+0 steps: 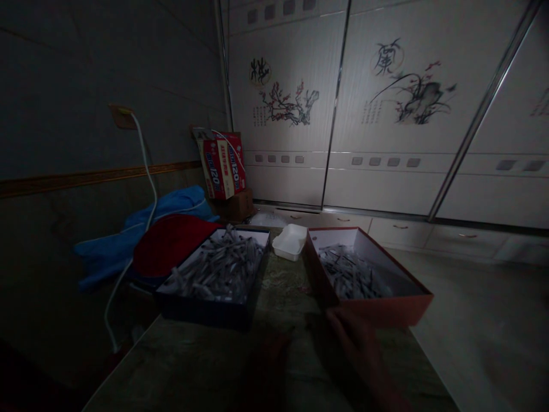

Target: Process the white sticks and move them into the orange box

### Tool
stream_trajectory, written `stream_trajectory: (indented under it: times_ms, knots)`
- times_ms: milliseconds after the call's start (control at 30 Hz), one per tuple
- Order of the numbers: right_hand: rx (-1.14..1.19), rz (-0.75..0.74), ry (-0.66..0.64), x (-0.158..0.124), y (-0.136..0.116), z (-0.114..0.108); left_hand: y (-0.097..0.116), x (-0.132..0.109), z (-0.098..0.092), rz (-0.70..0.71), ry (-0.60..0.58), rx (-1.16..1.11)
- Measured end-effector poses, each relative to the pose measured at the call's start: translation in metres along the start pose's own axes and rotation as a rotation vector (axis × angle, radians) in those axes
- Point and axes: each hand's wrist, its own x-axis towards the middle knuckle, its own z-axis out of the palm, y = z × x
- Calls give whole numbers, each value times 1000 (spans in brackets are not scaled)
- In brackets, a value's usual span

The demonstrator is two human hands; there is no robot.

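The room is very dark. My right hand (358, 346) lies low on the table (193, 366), its fingers stretched towards the near corner of a red box (386, 312), which holds a heap of small grey packets (349, 274). It holds nothing that I can see. My left hand (266, 357) is a dim shape on the table just in front of a dark blue box (206, 312). That box is filled with the same packets (218, 266). The left hand's fingers are lost in shadow.
A small white tray (290, 241) sits between the boxes at the table's far edge. Left of the table lie a red lid (167, 243), blue cloth (111, 246) and a white cable (148, 171). A red carton (223, 163) stands by sliding wardrobe doors (386, 114).
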Motion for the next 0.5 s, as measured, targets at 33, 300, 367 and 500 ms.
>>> stream_trajectory:
  times_ms: [33, 300, 367, 500]
  knots:
    - [39, 36, -53, -8, 1, 11, -2, 1, 1, 66, 5, 68]
    - [23, 70, -184, -36, 21, 42, -15, 3, 21, 241, 90, 294]
    - [-42, 62, -231, -37, 22, 39, -14, 2, 18, 306, 40, 301]
    - [-99, 79, -283, -38, 23, 36, -9, -1, 5, 350, -9, 275]
